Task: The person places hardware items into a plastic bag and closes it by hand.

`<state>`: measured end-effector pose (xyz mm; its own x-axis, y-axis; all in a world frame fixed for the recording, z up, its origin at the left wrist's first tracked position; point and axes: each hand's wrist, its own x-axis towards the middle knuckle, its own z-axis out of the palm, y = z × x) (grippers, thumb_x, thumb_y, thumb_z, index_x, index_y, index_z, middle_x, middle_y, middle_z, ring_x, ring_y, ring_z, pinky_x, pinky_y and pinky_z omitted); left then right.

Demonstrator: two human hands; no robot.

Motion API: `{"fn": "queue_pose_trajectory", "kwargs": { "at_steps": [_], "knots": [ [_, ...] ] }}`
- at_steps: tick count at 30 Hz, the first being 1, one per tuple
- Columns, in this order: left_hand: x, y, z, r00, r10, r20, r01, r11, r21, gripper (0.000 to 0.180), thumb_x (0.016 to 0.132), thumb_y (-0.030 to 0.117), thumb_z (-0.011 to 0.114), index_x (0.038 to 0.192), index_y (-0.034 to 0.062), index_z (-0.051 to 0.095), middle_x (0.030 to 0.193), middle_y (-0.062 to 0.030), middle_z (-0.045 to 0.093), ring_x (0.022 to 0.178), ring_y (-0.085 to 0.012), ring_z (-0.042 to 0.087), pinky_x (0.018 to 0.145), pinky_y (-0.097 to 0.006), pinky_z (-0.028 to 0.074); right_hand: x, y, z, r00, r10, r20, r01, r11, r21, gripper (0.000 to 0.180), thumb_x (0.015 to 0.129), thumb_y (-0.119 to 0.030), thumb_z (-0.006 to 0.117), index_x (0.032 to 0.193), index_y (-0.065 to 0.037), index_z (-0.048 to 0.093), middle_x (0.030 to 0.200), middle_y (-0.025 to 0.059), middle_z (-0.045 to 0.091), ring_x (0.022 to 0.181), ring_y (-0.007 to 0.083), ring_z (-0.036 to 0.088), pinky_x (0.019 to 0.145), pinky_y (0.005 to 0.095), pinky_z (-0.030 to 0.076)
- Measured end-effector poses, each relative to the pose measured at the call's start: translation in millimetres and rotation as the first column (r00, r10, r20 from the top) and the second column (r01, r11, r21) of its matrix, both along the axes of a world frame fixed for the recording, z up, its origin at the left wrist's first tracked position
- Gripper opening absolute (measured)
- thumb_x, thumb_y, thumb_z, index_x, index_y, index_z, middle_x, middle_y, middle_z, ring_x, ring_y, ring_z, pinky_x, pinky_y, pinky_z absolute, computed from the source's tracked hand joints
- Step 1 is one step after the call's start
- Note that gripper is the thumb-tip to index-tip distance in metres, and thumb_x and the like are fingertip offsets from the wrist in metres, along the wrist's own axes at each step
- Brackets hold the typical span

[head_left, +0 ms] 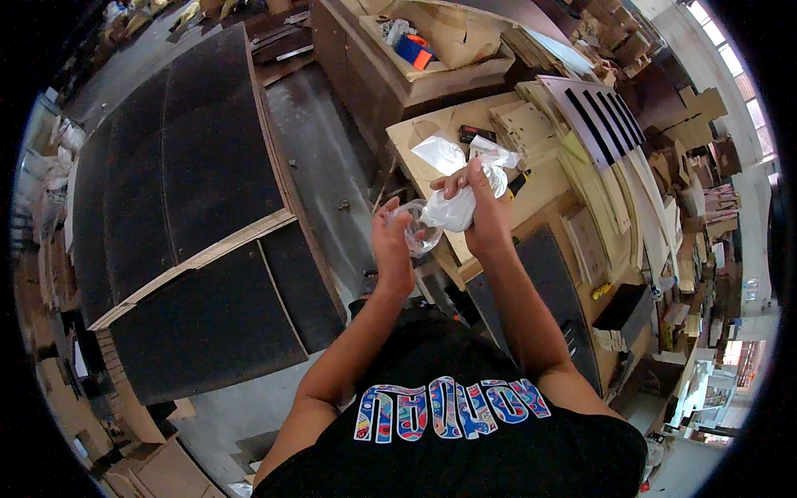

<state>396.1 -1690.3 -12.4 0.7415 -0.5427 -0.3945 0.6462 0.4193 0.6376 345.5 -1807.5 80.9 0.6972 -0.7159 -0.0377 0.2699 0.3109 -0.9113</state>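
Note:
My right hand (484, 217) is raised in front of me and grips a crumpled white plastic bag (458, 206) with its fingers closed over the top. My left hand (390, 241) is just to its left, fingers curled around a clear, thin plastic piece (418, 226) that meets the bag. Both hands hover above the edge of a plywood workbench (415, 133). A second loose white bag (440, 153) lies on the bench just beyond my hands.
A stack of large dark board panels (191, 207) fills the left. Pale cut plywood parts (598, 216) and a slotted dark panel (598, 116) crowd the bench at right. A wooden box (448, 50) with an orange-blue item stands behind. Grey floor (324, 174) runs between.

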Motion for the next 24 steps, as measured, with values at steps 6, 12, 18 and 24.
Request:
{"fn": "queue_pose_trajectory", "kwargs": {
  "at_steps": [6, 12, 18, 24],
  "knots": [
    [-5, -7, 2, 1.0, -0.018, -0.006, 0.018, 1.0, 0.006, 0.042, 0.097, 0.018, 0.06, 0.134, 0.0039, 0.051, 0.123, -0.0094, 0.056, 0.105, -0.0177, 0.058, 0.083, -0.033, 0.053, 0, 8, -6, 0.998, -0.041, -0.051, 0.041, 0.999, 0.003, 0.036, 0.1, -0.038, 0.066, 0.084, -0.006, 0.059, 0.073, 0.0086, 0.063, 0.084, 0.0241, 0.069, 0.073, 0.0382, 0.056],
    [-7, -14, -2, 0.999, -0.032, 0.032, 0.033, 0.999, -0.014, 0.044, 0.096, 0.026, 0.06, 0.133, 0.0057, 0.05, 0.122, -0.0089, 0.058, 0.107, -0.0193, 0.058, 0.084, -0.035, 0.051, 3, 14, -10, 0.995, -0.053, -0.084, 0.055, 0.998, 0.017, 0.035, 0.101, -0.033, 0.064, 0.081, -0.007, 0.053, 0.071, 0.0065, 0.059, 0.078, 0.0222, 0.064, 0.082, 0.0407, 0.053],
    [-9, -20, 1, 0.997, -0.05, 0.05, 0.051, 0.999, -0.009, 0.044, 0.096, 0.029, 0.06, 0.132, 0.0065, 0.05, 0.123, -0.0071, 0.059, 0.114, -0.022, 0.057, 0.091, -0.04, 0.049, 5, 14, -15, 0.99, -0.055, -0.13, 0.043, 0.995, -0.096, 0.04, 0.101, -0.035, 0.064, 0.075, -0.006, 0.056, 0.067, 0.0054, 0.059, 0.071, 0.0174, 0.062, 0.071, 0.0331, 0.05],
    [-8, -22, 2, 0.993, -0.071, -0.093, 0.059, 0.99, -0.128, 0.044, 0.101, 0.037, 0.052, 0.134, 0.0076, 0.051, 0.123, -0.0061, 0.06, 0.116, -0.0252, 0.058, 0.099, -0.042, 0.047, 3, 12, -20, 0.974, -0.066, -0.218, 0.019, 0.977, -0.211, 0.04, 0.102, -0.033, 0.064, 0.075, -0.004, 0.059, 0.067, 0.0042, 0.062, 0.066, 0.0143, 0.061, 0.066, 0.0304, 0.048]
  ]
}}
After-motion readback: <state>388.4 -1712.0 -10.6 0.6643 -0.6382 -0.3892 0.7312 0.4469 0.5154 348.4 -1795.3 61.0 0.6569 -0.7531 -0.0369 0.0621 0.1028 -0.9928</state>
